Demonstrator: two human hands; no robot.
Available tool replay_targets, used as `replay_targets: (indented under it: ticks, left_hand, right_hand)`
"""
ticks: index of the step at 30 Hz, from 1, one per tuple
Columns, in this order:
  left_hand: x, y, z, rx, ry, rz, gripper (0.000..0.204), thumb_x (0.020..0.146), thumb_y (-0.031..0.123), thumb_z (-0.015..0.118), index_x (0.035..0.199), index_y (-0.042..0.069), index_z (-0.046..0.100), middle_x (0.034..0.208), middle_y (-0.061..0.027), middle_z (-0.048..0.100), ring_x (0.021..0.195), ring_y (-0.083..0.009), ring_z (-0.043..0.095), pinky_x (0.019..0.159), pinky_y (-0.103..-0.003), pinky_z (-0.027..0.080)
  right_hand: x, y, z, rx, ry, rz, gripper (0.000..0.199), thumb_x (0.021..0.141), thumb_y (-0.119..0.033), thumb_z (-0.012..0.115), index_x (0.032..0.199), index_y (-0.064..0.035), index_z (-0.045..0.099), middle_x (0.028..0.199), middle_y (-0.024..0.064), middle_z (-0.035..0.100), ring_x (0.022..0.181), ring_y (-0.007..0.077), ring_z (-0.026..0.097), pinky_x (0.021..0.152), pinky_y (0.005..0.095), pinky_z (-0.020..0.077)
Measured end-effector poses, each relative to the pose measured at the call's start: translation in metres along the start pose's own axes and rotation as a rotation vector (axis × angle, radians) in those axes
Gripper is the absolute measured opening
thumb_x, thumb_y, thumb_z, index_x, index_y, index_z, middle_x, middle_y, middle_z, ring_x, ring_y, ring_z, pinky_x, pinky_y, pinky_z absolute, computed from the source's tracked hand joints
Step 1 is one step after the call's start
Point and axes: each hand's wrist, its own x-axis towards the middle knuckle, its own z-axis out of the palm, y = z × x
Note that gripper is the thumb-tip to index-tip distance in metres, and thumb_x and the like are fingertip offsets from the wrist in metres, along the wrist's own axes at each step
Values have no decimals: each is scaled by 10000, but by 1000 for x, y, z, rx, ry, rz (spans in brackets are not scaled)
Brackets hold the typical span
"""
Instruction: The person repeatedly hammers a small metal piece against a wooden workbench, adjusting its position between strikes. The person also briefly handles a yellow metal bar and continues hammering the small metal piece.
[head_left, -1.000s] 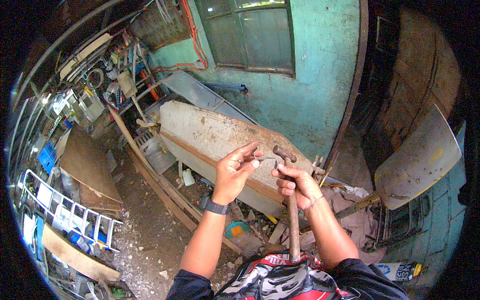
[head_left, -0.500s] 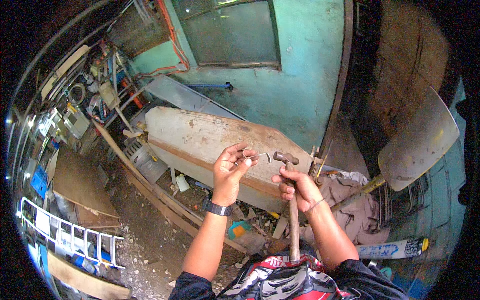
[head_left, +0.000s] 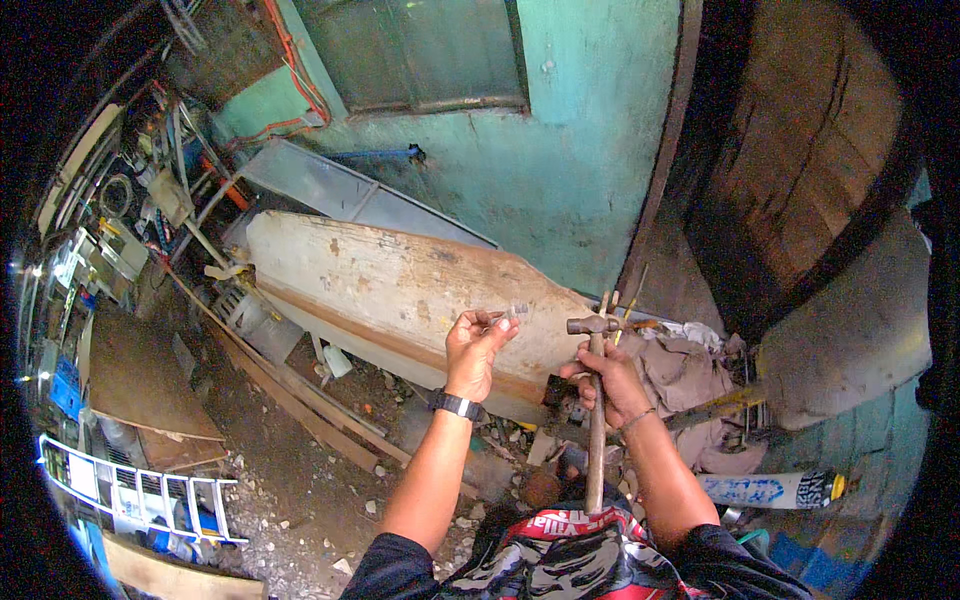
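Head: hammer (head_left: 596, 440) in right fingers (head_left: 573, 369)

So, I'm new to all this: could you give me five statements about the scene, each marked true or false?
1. The right hand's grip is on a hammer. True.
2. That hammer is held by its metal head. False: it is held by the handle, just below the head.
3. The left hand's grip has a small piece in it. True, though it is too blurred to identify.
4. Both wrists are bare. False: the left has a dark watch, the right a thin band.
5. The wall around the window is bright red. False: it is blue-green.
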Motion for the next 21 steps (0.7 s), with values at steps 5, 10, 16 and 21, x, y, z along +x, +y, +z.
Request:
replay_targets:
  ticks: [5, 10, 16, 21]
  left_hand:
    - [34, -50, -7, -39, 116, -39, 252, 895, -33, 695, 1041, 55, 509, 1076, -144, 679, 1011, -274, 698, 944, -413, 585]
    - [47, -81, -16, 10, 151, -54, 247, 901, -18, 696, 1045, 54, 509, 1084, -148, 674, 1009, -267, 696, 949, -409, 578]
    - [17, -83, -45, -51, 262, -70, 277, 875, 6, 738, 1068, 35, 541, 1086, -120, 658, 1004, -248, 680, 942, -391, 570]
    - [-46, -73, -85, 4, 376, -106, 183, 873, 35, 734, 1011, 34, 613, 1047, -106, 678, 1014, -262, 670, 978, -444, 543]
  right_hand:
    - [44, 1, -28, -233, 78, -57, 108, 998, -168, 575, 1077, -102, 544, 786, 112, 699, 413, 107, 488, 349, 259, 376]
    - [64, 5, -52, -244, 67, -74, 109, 1003, -178, 569, 1052, -83, 550, 772, 93, 699, 439, 96, 510, 368, 245, 377]
    - [72, 9, -55, -390, 158, -227, 198, 997, -257, 629, 1071, -84, 567, 737, 64, 659, 446, 95, 515, 377, 239, 374]
    - [93, 2, -76, -621, 369, -664, 199, 941, -244, 714, 984, -63, 644, 724, -45, 563, 547, 67, 483, 492, 259, 400]
